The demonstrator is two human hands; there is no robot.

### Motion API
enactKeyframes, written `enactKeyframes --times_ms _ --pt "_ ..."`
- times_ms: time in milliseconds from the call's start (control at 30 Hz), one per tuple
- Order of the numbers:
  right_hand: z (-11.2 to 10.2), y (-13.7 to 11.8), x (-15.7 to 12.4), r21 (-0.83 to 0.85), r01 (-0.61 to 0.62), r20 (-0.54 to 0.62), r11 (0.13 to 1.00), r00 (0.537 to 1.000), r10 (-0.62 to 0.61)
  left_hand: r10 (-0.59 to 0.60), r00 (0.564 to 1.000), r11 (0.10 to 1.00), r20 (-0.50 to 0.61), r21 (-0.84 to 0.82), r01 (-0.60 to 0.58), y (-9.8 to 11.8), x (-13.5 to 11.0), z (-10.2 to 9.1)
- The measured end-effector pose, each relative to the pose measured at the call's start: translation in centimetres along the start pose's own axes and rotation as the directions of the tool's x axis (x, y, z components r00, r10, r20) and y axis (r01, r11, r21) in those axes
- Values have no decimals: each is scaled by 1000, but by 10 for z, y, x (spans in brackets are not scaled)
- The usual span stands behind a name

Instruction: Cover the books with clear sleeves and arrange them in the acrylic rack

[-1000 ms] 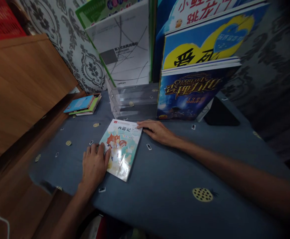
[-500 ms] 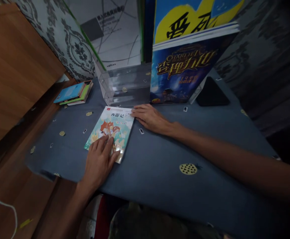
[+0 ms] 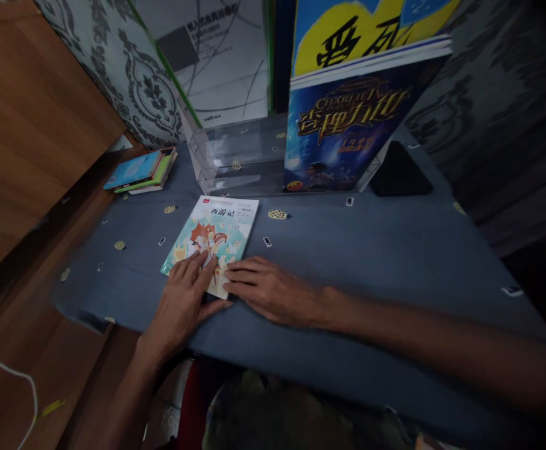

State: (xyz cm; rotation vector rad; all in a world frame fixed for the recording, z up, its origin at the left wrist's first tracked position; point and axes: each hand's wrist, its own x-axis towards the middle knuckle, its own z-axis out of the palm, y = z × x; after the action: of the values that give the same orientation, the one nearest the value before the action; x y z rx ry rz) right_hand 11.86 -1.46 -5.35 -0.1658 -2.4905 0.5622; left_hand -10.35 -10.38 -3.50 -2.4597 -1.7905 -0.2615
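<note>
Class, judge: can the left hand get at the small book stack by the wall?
Probably yes: only open tablecloth lies between the left hand, resting on the storybook, and the book stack.

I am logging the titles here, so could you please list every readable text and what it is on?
"西游记": top of the cover of the small book.
Gold title on the dark blue book: too blurred to read.
Black characters on the yellow and blue book: cut off at the top.
Print on the white book: too small.
</note>
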Motion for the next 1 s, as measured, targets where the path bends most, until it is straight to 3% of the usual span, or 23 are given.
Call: enactKeyframes --times_ms 167,267,500,833,1000 --pt "3 11 2 256 -172 -115 951 972 207 -19 998 999 -58 -34 17 5 -3 0" --pt "3 17 3 280 -252 -128 926 947 296 -61 994 996 -91 -63 55 6 -3 0" --pt "9 18 1 130 -211 -155 969 961 230 -112 974 989 -198 -113 91 11 -3 3" --pt "13 13 3 -36 -245 -161 969 958 237 -154 963 983 -222 -136 126 15 -6 3" --pt "13 10 4 -89 -215 -158 973 967 199 -202 961 965 -187 -205 163 3 -1 1"
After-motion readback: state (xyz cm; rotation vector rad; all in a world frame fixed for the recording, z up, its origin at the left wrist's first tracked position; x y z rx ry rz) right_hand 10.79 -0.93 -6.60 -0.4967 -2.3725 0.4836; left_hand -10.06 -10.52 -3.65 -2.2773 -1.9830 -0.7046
